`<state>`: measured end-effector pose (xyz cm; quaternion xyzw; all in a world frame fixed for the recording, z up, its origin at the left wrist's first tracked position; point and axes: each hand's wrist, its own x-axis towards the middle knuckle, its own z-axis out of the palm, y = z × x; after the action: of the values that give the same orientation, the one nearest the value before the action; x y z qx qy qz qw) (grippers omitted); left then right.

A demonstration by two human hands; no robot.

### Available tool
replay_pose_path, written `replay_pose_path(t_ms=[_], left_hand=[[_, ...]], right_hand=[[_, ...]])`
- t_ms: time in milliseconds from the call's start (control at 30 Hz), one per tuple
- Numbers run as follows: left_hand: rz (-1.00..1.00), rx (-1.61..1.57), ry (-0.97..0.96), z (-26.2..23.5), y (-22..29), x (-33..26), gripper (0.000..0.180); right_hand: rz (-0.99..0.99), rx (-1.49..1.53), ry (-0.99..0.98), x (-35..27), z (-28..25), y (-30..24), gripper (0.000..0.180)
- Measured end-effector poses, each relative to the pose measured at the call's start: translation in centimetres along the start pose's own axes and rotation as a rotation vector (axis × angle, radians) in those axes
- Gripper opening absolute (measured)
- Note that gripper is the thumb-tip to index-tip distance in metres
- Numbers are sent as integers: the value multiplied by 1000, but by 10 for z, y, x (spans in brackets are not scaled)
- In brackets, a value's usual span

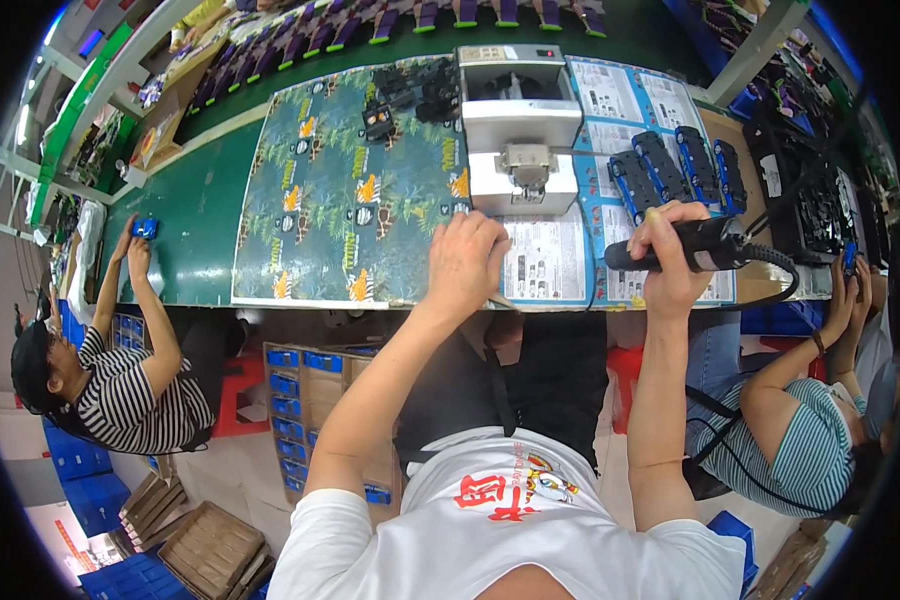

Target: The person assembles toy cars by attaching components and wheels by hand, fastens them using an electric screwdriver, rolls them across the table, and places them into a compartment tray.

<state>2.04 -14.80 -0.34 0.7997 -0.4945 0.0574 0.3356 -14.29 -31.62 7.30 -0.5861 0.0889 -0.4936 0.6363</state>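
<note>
A black electric screwdriver (705, 245) lies nearly level in my right hand (670, 255), its fingers wrapped round the barrel. The blunt end points left and a coiled cable leaves the other end; I cannot make out a bit. My left hand (465, 260) rests at the table's front edge, holding nothing visible, with fingers bent and thumb apart. Just beyond it stands a grey and white box-shaped machine (520, 125) with a metal fixture (526, 165) on its front. Several blue and black toy car chassis (660, 175) lie in a row behind the screwdriver.
Black parts (410, 95) are piled on the patterned sheet (320, 200) left of the machine. Black trays (805, 190) fill the right side. Purple and green pieces (400, 25) line the far side. Seated co-workers (135, 385) flank me, each handling a small blue part.
</note>
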Motion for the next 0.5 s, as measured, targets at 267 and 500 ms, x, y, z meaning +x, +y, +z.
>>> replay_pose_path(t_ms=[267, 500], left_hand=[[170, -205, 352, -71, 27, 89, 7], [289, -168, 400, -62, 89, 141, 21]], right_hand=[[34, 18, 19, 1, -9, -2, 15], [50, -58, 111, -3, -52, -29, 14]])
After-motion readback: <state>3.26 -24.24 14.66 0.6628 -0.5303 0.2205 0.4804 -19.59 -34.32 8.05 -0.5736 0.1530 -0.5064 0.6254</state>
